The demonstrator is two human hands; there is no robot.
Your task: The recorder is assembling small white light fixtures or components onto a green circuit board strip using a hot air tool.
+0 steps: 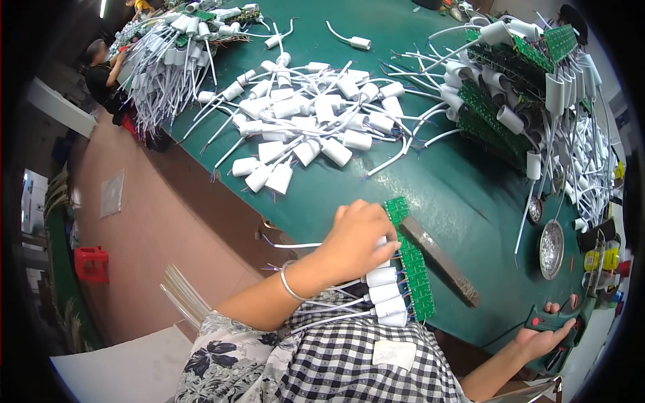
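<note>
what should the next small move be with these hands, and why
Probably bring the green tool in the right hand in toward the narrow green circuit board. The tool is well off to the right, while the left hand is at the board's edge, above white sockets whose thin wires run toward it.

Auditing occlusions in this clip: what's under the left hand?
White sockets show from under the left hand, beside the green circuit board; whatever the hand covers cannot be seen.
</note>
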